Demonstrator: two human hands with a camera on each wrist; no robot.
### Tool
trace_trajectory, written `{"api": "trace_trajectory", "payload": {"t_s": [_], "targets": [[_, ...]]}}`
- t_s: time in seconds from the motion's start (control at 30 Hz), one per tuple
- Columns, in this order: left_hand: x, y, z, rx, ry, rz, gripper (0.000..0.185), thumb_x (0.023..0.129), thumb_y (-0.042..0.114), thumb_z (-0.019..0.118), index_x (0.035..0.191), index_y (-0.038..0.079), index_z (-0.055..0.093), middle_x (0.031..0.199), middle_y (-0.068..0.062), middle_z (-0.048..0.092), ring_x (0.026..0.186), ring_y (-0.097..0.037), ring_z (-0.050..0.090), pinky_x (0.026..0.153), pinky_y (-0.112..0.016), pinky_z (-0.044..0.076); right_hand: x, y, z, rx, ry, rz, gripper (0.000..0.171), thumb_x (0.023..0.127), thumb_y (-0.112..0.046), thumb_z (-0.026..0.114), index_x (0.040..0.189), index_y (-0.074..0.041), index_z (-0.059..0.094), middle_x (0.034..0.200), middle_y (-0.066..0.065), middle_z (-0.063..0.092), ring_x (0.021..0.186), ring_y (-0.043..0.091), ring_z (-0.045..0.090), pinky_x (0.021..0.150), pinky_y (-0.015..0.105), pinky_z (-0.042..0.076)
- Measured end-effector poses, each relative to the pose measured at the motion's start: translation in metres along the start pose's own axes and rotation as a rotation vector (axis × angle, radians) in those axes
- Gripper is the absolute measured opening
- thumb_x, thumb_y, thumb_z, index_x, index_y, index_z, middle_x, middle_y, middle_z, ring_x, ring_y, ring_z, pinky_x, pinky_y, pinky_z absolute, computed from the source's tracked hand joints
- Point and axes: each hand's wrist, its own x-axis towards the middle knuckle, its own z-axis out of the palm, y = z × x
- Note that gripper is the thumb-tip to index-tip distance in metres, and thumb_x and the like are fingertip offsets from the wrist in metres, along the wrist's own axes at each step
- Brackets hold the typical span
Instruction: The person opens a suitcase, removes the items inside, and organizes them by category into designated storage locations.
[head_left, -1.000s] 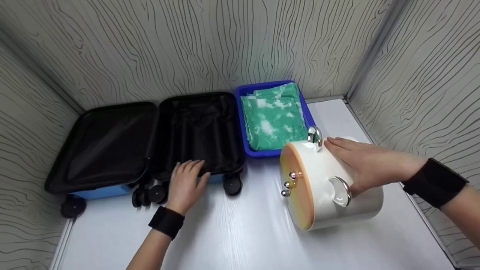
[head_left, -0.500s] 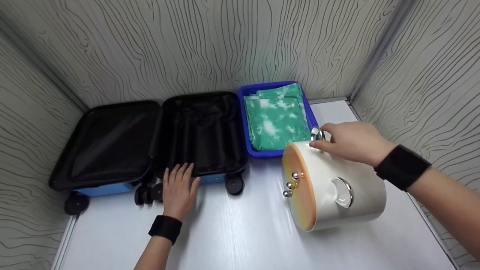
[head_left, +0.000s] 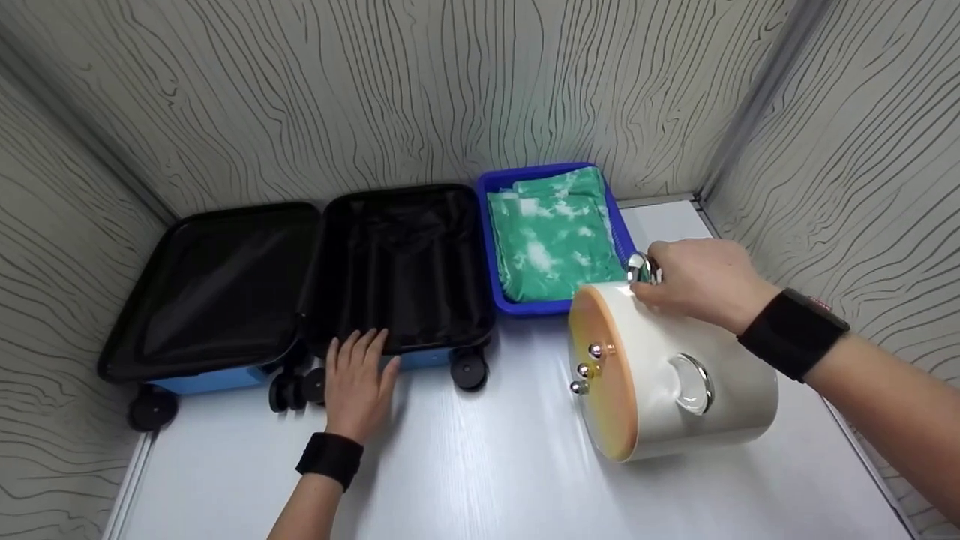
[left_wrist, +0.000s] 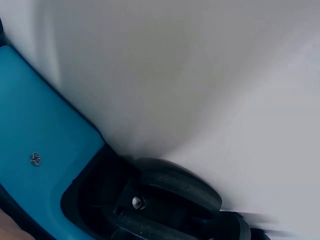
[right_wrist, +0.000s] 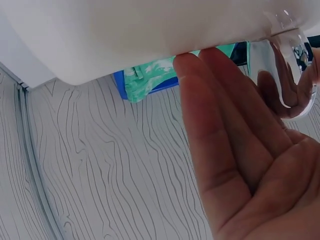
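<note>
A round white case (head_left: 675, 390) with an orange face lies on its side on the white table (head_left: 480, 465). My right hand (head_left: 646, 288) is curled over the chrome handle (head_left: 637, 267) on top of it. In the right wrist view that chrome handle (right_wrist: 285, 65) sits between the thumb and the fingers (right_wrist: 210, 115), which lie along the white case (right_wrist: 125, 35). My left hand (head_left: 360, 352) rests flat on the table, fingertips at the near rim of an open black-lined suitcase (head_left: 390, 262). The left wrist view shows only its blue shell (left_wrist: 40, 145) and a wheel (left_wrist: 175, 190).
A blue basket (head_left: 486, 225) holding folded green mottled cloth (head_left: 551, 232) stands behind the case, against the suitcase's right side. A second chrome handle (head_left: 694, 382) sits on the case's side. Patterned walls close in the back, left and right.
My right hand has moved from the side of the white case up to its top chrome handle. My left hand has slid back a little from the suitcase rim onto the table.
</note>
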Motion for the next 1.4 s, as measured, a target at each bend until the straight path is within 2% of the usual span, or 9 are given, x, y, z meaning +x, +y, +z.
{"api": "trace_trajectory", "payload": {"t_s": [0.3, 0.47, 0.83, 1.1, 1.27, 1.4], "targets": [[0.0, 0.001, -0.001, -0.01, -0.009, -0.011, 0.054, 0.107, 0.043, 0.05, 0.149, 0.01, 0.053, 0.147, -0.016, 0.054, 0.142, -0.038, 0.039, 0.123, -0.054, 0.009, -0.002, 0.014, -0.005, -0.023, -0.03, 0.036, 0.028, 0.086, -0.036, 0.068, 0.073, -0.014, 0.056, 0.064, 0.001, 0.053, 0.056, 0.022, 0.05, 0.043, 0.04, 0.035], [0.0, 0.001, -0.001, -0.02, -0.008, -0.011, 0.054, 0.107, 0.043, 0.051, 0.149, 0.009, 0.053, 0.147, -0.016, 0.054, 0.142, -0.038, 0.038, 0.123, -0.054, 0.009, -0.003, 0.022, -0.007, -0.034, -0.046, 0.029, 0.023, 0.082, -0.028, 0.069, 0.072, -0.013, 0.055, 0.063, 0.001, 0.052, 0.056, 0.022, 0.049, 0.043, 0.04, 0.037], [0.0, 0.001, 0.001, -0.006, -0.025, -0.028, 0.055, 0.106, 0.044, 0.051, 0.149, 0.009, 0.053, 0.147, -0.016, 0.052, 0.143, -0.037, 0.037, 0.123, -0.054, 0.007, -0.008, 0.043, -0.008, -0.084, 0.019, -0.039, 0.013, 0.075, -0.005, 0.067, 0.076, -0.009, 0.054, 0.062, 0.002, 0.049, 0.054, 0.024, 0.049, 0.042, 0.046, 0.039], [0.001, 0.002, 0.0, -0.017, -0.033, -0.033, 0.055, 0.106, 0.044, 0.051, 0.149, 0.009, 0.053, 0.147, -0.016, 0.052, 0.144, -0.038, 0.036, 0.123, -0.053, 0.006, -0.005, 0.053, -0.012, -0.12, -0.012, -0.003, 0.014, 0.081, 0.003, 0.058, 0.079, -0.01, 0.055, 0.063, 0.002, 0.05, 0.055, 0.026, 0.049, 0.042, 0.045, 0.038], [0.001, 0.002, 0.0, -0.022, -0.037, -0.038, 0.055, 0.106, 0.044, 0.051, 0.149, 0.009, 0.053, 0.147, -0.016, 0.052, 0.144, -0.038, 0.035, 0.123, -0.053, 0.006, -0.001, 0.058, -0.012, -0.173, 0.053, -0.062, 0.019, 0.081, 0.008, 0.054, 0.075, -0.009, 0.055, 0.059, 0.003, 0.049, 0.054, 0.027, 0.051, 0.041, 0.049, 0.04], [0.001, 0.003, 0.001, -0.018, -0.037, -0.041, 0.055, 0.106, 0.044, 0.051, 0.148, 0.008, 0.054, 0.147, -0.016, 0.052, 0.143, -0.038, 0.036, 0.123, -0.053, 0.006, 0.004, 0.063, -0.01, -0.226, 0.118, -0.122, 0.018, 0.077, 0.012, 0.06, 0.074, -0.006, 0.062, 0.066, 0.009, 0.056, 0.064, 0.034, 0.055, 0.048, 0.051, 0.045]]}}
